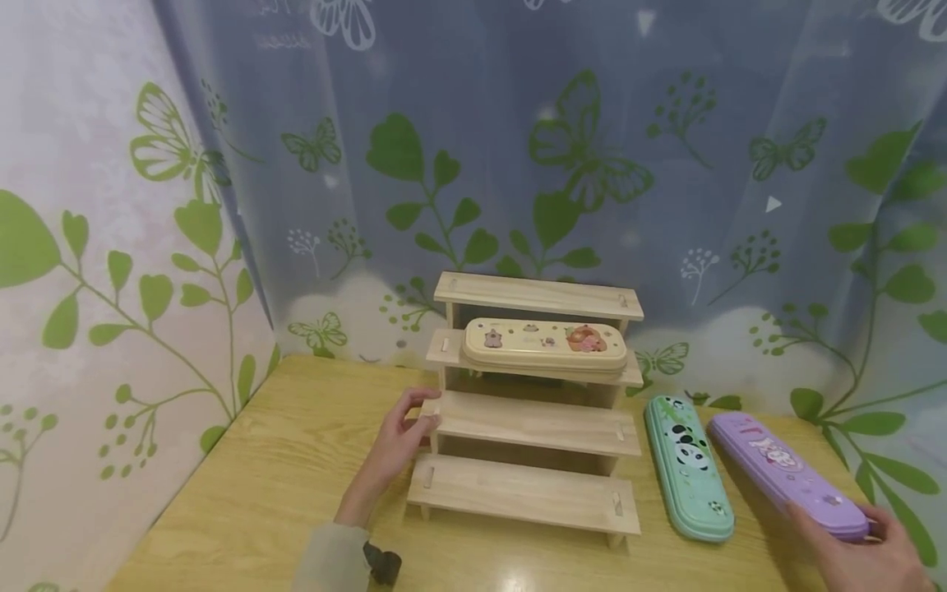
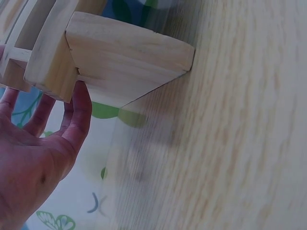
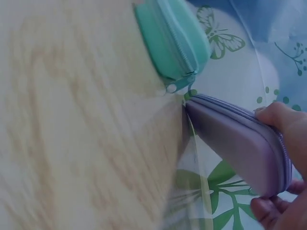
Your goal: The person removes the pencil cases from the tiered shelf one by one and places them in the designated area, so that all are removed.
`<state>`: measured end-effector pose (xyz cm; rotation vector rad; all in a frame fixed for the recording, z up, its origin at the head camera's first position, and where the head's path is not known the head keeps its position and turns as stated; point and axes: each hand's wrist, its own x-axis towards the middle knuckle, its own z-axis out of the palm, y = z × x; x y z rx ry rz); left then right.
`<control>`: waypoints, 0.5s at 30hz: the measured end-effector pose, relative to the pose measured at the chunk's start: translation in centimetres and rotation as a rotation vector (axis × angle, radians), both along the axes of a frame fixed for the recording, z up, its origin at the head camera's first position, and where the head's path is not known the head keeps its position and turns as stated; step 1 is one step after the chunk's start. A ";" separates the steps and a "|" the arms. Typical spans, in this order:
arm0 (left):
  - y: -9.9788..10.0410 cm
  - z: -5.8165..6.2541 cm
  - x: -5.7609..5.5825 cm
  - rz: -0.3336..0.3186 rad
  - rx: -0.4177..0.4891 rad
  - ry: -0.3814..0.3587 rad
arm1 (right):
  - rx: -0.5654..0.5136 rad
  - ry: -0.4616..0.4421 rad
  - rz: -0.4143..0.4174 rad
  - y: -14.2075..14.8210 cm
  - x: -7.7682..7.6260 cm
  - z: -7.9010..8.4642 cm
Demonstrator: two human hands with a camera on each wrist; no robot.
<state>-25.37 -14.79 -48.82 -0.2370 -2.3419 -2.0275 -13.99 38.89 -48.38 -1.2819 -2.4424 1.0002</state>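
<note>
A light wooden step rack (image 1: pixel 518 489) with several tiers stands on the table. My left hand (image 1: pixel 392 452) grips the left end of its second tier from the bottom; in the left wrist view the fingertips (image 2: pixel 82 98) reach to the board's edge. On the second tier from the top lies a cream pencil case (image 1: pixel 543 345) with small cartoon prints. My right hand (image 1: pixel 861 549) holds the near end of a purple zipped pencil case (image 1: pixel 784 469), thumb on one side and fingers round the other. Beside it, a mint-green pencil case (image 1: pixel 688 473) with a panda lies between the rack and the purple case.
The wood-grain table (image 1: pixel 296 427) meets a curtain (image 1: pixel 473 205) printed with leaves and butterflies behind the rack. Another pale printed curtain (image 1: pixel 96 247) hangs along the left side. A small dark object (image 1: pixel 383 566) is at the left sleeve cuff.
</note>
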 end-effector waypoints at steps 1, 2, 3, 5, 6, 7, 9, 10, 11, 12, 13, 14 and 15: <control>0.0 0.1 0.0 0.000 0.001 0.000 | 0.011 -0.005 0.010 0.1 -0.1 0.0; 0.0 0.1 0.0 0.001 0.002 0.001 | 0.026 -0.004 0.029 0.1 -0.2 -0.1; -0.1 0.2 0.0 0.002 0.005 0.002 | 0.038 -0.001 0.051 0.2 -0.3 -0.1; -0.1 0.3 0.0 0.003 0.005 0.004 | 0.081 -0.006 0.117 0.5 -0.6 -0.2; -0.1 0.3 0.0 0.002 0.004 0.006 | 0.104 -0.011 0.153 0.6 -0.7 -0.3; -0.1 0.3 0.1 0.002 0.002 0.007 | 0.122 -0.021 0.187 0.7 -0.8 -0.3; -0.2 0.3 0.1 0.003 -0.002 0.011 | 0.141 -0.064 0.245 0.9 -1.1 -0.4; -0.2 0.3 0.1 0.003 -0.004 0.012 | 0.155 -0.090 0.270 0.9 -1.1 -0.5; -0.2 0.3 0.1 0.002 -0.002 0.014 | 0.161 -0.117 0.286 1.0 -1.2 -0.6; -0.1 0.2 0.1 -0.003 0.001 0.015 | 0.163 -0.139 0.295 1.0 -1.4 -0.7; -0.1 0.2 0.1 -0.007 0.003 0.013 | 0.164 -0.163 0.301 1.0 -1.5 -0.8; -0.1 0.2 0.1 -0.010 0.006 0.008 | 0.165 -0.179 0.304 1.0 -1.6 -0.9; -0.1 0.1 0.1 -0.014 0.008 0.003 | 0.166 -0.189 0.308 0.9 -1.7 -1.0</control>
